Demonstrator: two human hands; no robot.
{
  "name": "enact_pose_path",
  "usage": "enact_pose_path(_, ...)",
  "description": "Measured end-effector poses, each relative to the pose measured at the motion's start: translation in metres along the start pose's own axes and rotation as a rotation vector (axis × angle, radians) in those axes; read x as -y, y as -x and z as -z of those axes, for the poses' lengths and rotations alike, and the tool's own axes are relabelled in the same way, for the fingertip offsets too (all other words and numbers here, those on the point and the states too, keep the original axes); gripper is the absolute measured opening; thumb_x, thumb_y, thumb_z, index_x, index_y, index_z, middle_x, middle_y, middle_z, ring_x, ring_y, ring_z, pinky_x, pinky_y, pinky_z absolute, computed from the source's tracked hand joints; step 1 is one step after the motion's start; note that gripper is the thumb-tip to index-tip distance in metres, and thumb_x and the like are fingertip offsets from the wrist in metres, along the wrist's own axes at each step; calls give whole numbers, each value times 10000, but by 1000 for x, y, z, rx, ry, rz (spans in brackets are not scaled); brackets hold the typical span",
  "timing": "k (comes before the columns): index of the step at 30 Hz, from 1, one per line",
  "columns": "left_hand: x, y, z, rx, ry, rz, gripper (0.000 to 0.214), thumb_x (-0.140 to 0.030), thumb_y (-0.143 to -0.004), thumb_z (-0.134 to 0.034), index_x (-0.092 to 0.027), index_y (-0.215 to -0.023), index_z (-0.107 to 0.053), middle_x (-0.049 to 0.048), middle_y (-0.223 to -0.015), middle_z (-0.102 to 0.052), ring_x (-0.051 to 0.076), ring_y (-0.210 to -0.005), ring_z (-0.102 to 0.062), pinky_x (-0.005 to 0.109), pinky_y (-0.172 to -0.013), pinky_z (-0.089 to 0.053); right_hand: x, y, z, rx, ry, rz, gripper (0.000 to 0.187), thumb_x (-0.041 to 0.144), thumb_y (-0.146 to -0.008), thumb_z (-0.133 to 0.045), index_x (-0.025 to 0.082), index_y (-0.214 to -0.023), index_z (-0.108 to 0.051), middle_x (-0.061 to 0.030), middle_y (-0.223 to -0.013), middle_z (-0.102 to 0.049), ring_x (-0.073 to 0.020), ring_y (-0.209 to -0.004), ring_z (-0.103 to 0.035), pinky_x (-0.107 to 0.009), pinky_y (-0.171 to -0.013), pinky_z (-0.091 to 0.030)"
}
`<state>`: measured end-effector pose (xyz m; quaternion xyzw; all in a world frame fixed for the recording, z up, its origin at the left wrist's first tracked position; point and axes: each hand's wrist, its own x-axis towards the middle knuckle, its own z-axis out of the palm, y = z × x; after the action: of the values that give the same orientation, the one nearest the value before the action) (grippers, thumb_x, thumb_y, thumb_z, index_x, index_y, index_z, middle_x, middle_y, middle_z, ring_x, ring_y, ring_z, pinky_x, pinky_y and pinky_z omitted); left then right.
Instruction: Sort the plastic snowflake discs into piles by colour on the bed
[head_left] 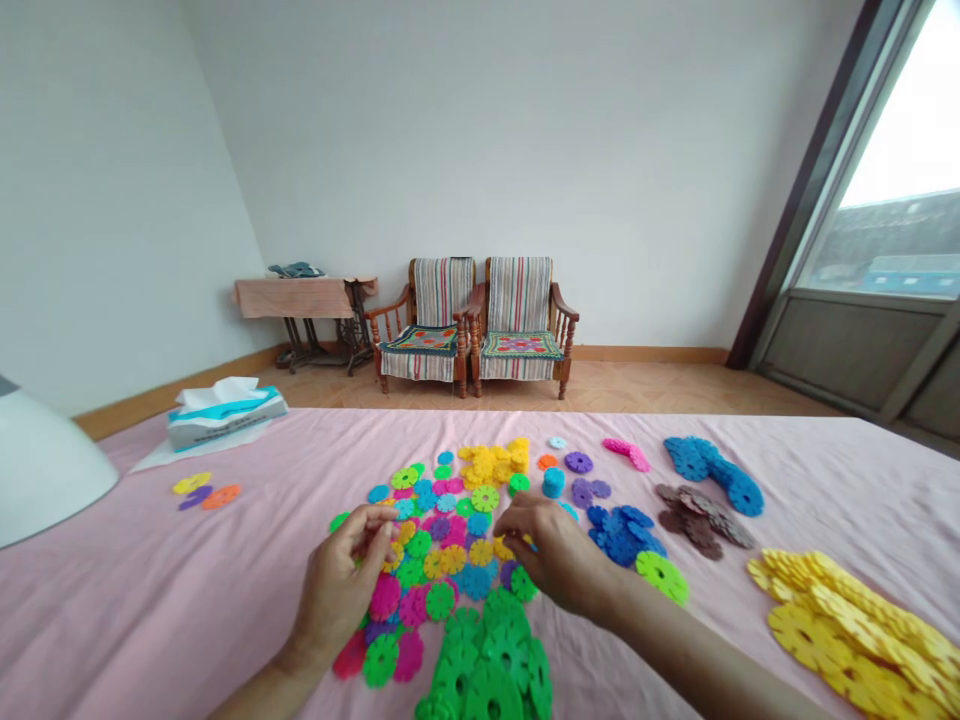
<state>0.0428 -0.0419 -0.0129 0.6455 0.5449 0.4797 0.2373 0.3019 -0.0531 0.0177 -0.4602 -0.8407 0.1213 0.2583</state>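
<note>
Flower-shaped plastic discs with slotted edges lie in a loose, many-coloured spread (439, 540) between my hands. My left hand (341, 570) is at the spread's left side, fingers curled and thumb close to the index finger; whatever is between them is too small to make out. On the right side, my right hand (555, 550) reaches over the discs with its fingers bent down and drawn together. Its fingertips are near a yellow disc (501, 548), and what they hold is hidden. Closer to me is a heap of green discs (491, 660). A yellow pile (491, 465) lies beyond the spread.
Right of my right hand lie dark blue discs (622, 535), a lime disc (662, 577), brown discs (701, 520), a blue row (712, 472) and yellow rows (847, 630). At left are a tissue box (225, 415), a white rounded object (49, 465) and an orange disc (221, 496).
</note>
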Motion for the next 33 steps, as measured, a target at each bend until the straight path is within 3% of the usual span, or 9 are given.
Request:
enact_pose_path(6, 1, -2, 5, -108, 6, -1, 272, -434, -799, -543, -188, -906, -588, -24, -627, -617, 164, -594, -616, 254, -589, -497, -3, -27, -16, 178, 43, 95, 397, 7, -726, -506, 244, -976, -703, -56, -993, -624, -175, -918, -593, -257, -790, -424)
enact_pose_path(12, 0, -4, 5, -140, 45, 46, 285, -443, -764, -557, -177, -859, -599, -15, -616, -625, 167, -575, -614, 257, -581, -494, -7, -35, -12, 276, 75, 70, 321, 79, -739, -531, 209, -997, -672, -84, -1012, -595, -199, -934, -579, -266, -766, -421)
enact_pose_path(17, -3, -4, 5, -139, 53, 38, 283, -440, -751, -560, -174, -834, -607, 13, -680, -657, 176, -615, -624, 258, -586, -498, -3, -36, -10, 271, 56, 5, 273, 84, -678, -580, 151, -939, -625, -92, -974, -602, -186, -877, -567, -249, -720, -410)
enact_pose_path(23, -2, -3, 5, -131, 48, 31, 281, -435, -755, -556, -173, -845, -605, 5, -671, -655, 164, -578, -613, 255, -566, -500, -4, -37, 3, 193, -38, -134, 163, 50, -677, -544, 139, -795, -612, -23, -753, -621, -113, -686, -534, -192, -582, -364)
enact_pose_path(27, -2, -4, 4, -126, 54, 36, 278, -431, -755, -556, -174, -848, -602, 3, -677, -655, 161, -575, -613, 248, -553, -497, -9, -26, 18, 182, -108, -177, 211, 47, -692, -524, 142, -840, -640, 5, -705, -611, -89, -634, -524, -176, -553, -354)
enact_pose_path(33, -5, -4, 3, -118, 53, 24, 259, -417, -753, -554, -175, -830, -606, -5, -644, -639, 156, -555, -606, 247, -547, -494, -11, -2, 31, 262, -182, -175, 147, 85, -674, -558, 157, -740, -668, 31, -636, -593, -76, -577, -510, -170, -517, -338)
